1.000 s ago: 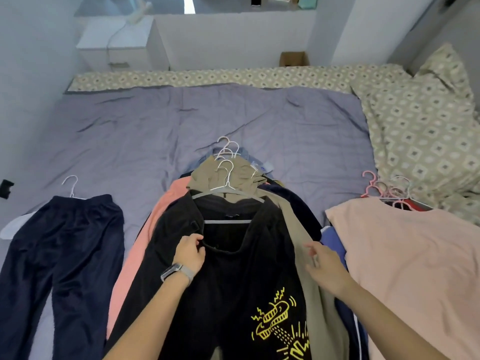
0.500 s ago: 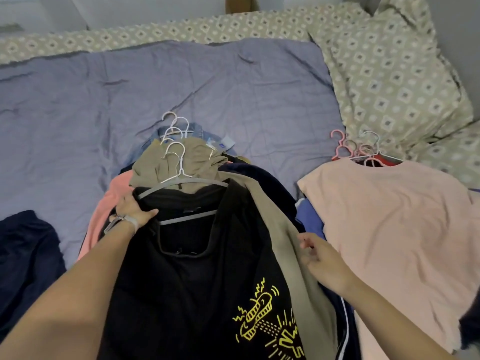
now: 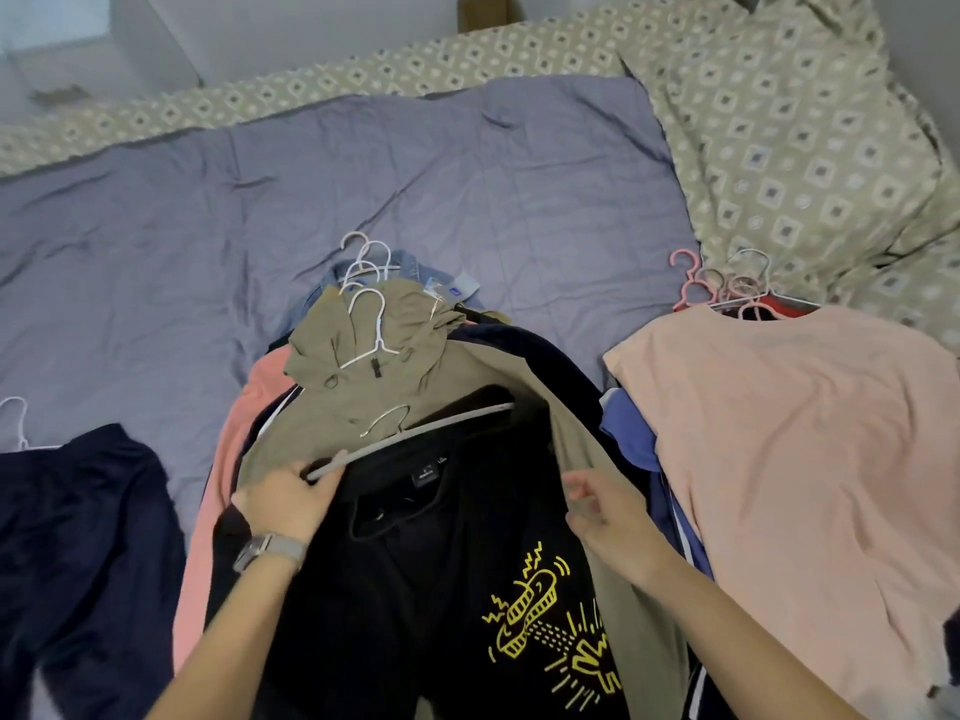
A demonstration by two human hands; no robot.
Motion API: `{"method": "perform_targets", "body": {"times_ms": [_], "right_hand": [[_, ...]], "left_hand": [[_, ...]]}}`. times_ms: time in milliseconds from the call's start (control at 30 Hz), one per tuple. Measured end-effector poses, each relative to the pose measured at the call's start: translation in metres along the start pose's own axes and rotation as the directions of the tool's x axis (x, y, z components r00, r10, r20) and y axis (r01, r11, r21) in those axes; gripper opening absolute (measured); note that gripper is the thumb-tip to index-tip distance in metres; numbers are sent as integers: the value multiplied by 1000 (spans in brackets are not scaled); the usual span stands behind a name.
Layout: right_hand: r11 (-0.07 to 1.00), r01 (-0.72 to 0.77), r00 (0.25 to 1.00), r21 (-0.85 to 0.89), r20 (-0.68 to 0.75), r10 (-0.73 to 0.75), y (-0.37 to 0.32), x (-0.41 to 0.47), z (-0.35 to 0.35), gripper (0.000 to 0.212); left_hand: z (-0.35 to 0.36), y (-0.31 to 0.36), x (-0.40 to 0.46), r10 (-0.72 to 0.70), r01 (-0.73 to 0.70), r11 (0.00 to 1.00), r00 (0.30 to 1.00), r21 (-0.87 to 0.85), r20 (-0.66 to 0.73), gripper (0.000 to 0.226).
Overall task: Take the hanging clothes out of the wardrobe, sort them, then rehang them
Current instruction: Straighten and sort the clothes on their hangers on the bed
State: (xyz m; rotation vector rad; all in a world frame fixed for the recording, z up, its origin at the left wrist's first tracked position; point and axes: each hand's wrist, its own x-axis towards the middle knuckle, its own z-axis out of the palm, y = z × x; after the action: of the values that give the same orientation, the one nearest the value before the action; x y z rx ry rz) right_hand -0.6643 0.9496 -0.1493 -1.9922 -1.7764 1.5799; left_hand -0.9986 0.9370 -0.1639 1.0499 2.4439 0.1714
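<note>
A black garment [image 3: 415, 589] with a yellow print lies on top of the middle pile of clothes on the bed. It hangs on a grey hanger [image 3: 415, 433]. My left hand [image 3: 288, 498], with a watch on its wrist, grips the left end of that hanger and the black cloth there. My right hand [image 3: 605, 517] pinches the garment's right edge over the olive hoodie [image 3: 400, 335]. Under the hoodie lie a salmon piece, a navy piece and denim, with several white hangers [image 3: 366, 262].
Navy trousers [image 3: 78, 537] on a white hanger lie at the left. A pale pink top [image 3: 789, 449] covers a second pile at the right, with pink hangers [image 3: 717, 283] behind it. Patterned pillows [image 3: 800, 127] sit at the back right on the purple quilt [image 3: 311, 200].
The black garment and its hanger have slid down toward me, and the hanger now tilts with its left end lower. The olive hoodie's hood is now uncovered. My right hand rose slightly.
</note>
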Motion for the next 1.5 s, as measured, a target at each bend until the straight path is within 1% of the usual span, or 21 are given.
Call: {"method": "perform_targets", "body": {"times_ms": [67, 100, 200, 233, 367, 433, 567, 667, 733, 767, 833, 967, 1033, 1100, 1167, 1233, 1300, 1333, 1400, 1433, 1500], "right_hand": [[998, 62, 997, -27, -33, -63, -5, -7, -4, 51], [992, 117, 991, -53, -55, -120, -11, -12, -7, 56], [948, 276, 943, -156, -145, -299, -27, -19, -14, 68], [929, 320, 922, -187, -163, -350, -33, -23, -16, 71], [847, 430, 855, -312, -162, -494, -47, -44, -18, 72], [833, 440, 839, -335, -176, -514, -45, -63, -20, 69], [883, 417, 854, -216, -238, -462, -31, -111, -35, 63], [855, 488, 801, -175, -300, -519, -17, -155, -54, 53], [835, 519, 769, -184, -327, -549, -5, -186, -63, 47], [835, 521, 768, -174, -330, -548, 2, -200, -65, 45], [846, 511, 793, -156, -296, -533, 17, -227, -70, 42], [851, 488, 844, -195, -142, -516, 55, -272, -86, 34], [826, 529, 830, -196, -85, -552, 74, -294, -95, 29], [799, 578, 804, -165, -54, -593, 89, -317, -102, 20], [771, 622, 773, -137, -51, -633, 100, -340, -106, 15], [750, 653, 750, -110, -44, -660, 105, -363, -106, 14], [737, 672, 737, -78, -29, -675, 104, -382, -103, 11], [731, 678, 732, -82, -24, -681, 100, -391, -99, 16], [701, 700, 705, -139, -23, -708, 88, -409, -85, 45], [677, 716, 683, -168, -28, -730, 82, -418, -76, 55], [633, 743, 644, -218, -29, -765, 68, -432, -53, 62]], "left_hand": [[-17, 4, -41, -61, 58, 997, 995, -49, -78, 34], [-28, 4, -60, -101, 91, 991, 989, -95, -107, 29], [-54, -1, -92, -100, 76, 985, 983, -154, -154, 19], [-62, -2, -101, -97, 69, 984, 981, -165, -166, 19], [-84, 10, -135, -38, 11, 992, 975, -125, -220, 35], [-93, 18, -155, 11, -39, 994, 969, -107, -247, 34], [-110, 23, -209, 24, -66, 987, 961, -148, -275, 39], [-121, 16, -261, 10, -61, 985, 954, -160, -300, 44], [-125, 13, -298, -29, -35, 981, 947, -192, -321, 39], [-125, 11, -317, -49, -26, 976, 943, -218, -330, 34], [-124, 4, -351, -87, -1, 968, 936, -253, -340, 31], [-113, -6, -424, -148, 55, 960, 932, -276, -330, 31], [-106, -8, -459, -168, 64, 950, 930, -306, -327, 29], [-101, -8, -493, -174, 46, 927, 932, -372, -318, 24], [-99, -7, -527, -176, 26, 913, 925, -408, -336, 23], [-97, -14, -558, -196, 26, 908, 908, -418, -370, 27], [-95, -32, -584, -246, 34, 864, 899, -501, -362, 27], [-95, -44, -596, -279, 47, 832, 896, -552, -345, 30], [-95, -70, -617, -328, 63, 780, 888, -623, -321, 40], [-95, -84, -626, -355, 73, 759, 879, -647, -318, 43], [-98, -109, -643, -412, 85, 722, 850, -686, -328, 47]]}}
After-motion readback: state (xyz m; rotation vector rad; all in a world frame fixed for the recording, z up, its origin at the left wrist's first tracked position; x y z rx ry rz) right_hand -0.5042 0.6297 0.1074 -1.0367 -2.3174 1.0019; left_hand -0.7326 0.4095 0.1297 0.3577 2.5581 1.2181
